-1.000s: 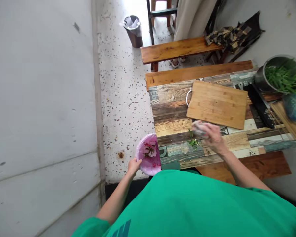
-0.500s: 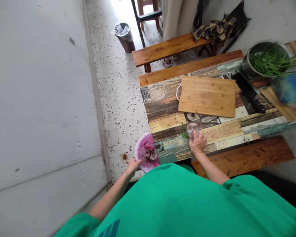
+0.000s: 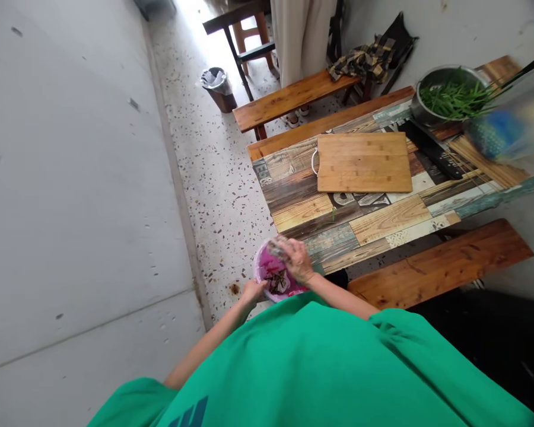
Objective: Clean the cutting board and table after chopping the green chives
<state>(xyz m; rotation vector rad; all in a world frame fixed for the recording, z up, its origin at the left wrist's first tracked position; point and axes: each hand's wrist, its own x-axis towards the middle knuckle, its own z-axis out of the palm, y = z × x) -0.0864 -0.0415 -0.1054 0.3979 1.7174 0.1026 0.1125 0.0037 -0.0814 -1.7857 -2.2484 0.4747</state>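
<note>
My left hand point(image 3: 252, 292) grips the near rim of a pink plastic bowl point(image 3: 265, 274), held just off the left edge of the patterned table point(image 3: 374, 228). Dark and red scraps lie inside the bowl. My right hand point(image 3: 297, 261) hovers over the bowl with a grey cloth point(image 3: 277, 245) bunched in its fingers. A bamboo cutting board point(image 3: 364, 162) lies bare on the table beyond. One small green scrap point(image 3: 333, 213) stays on the tabletop.
A steel pot of green stalks point(image 3: 445, 95) stands at the far right, a dark knife point(image 3: 431, 151) beside it. Wooden benches point(image 3: 440, 264) flank the table. A lined bin point(image 3: 218, 89) stands on the speckled floor. A white wall runs along the left.
My right hand slid the cloth leftward across the table, off its edge and over the pink bowl. The green scraps it pushed are gone from the tabletop. The view tilted.
</note>
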